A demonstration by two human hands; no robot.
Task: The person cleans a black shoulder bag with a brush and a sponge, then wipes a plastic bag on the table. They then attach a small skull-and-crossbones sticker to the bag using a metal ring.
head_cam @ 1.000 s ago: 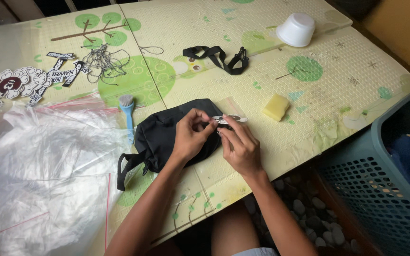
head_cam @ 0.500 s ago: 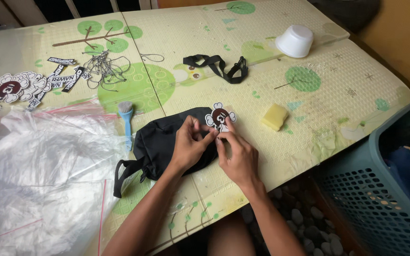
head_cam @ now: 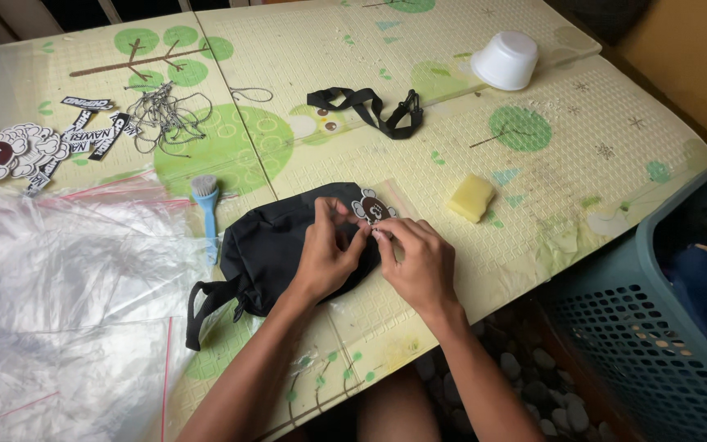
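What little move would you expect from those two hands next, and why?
Probably fastening the round tag to the black bag. Both the left hand and the right hand pinch together at the bag's upper edge right beside the tag, which lies against the bag, so the join looks unfinished.

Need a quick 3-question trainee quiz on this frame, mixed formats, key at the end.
1. True or false: the white bowl stands upside down at the far side of the table.
2. What lies nearest the right hand? A) yellow sponge B) blue brush C) loose black strap
3. Fill in: both hands pinch a small charm at the edge of the black ____.

Key
1. True.
2. A.
3. Bag. The left hand rests on it, and the fingertips of both hands meet at the charm.
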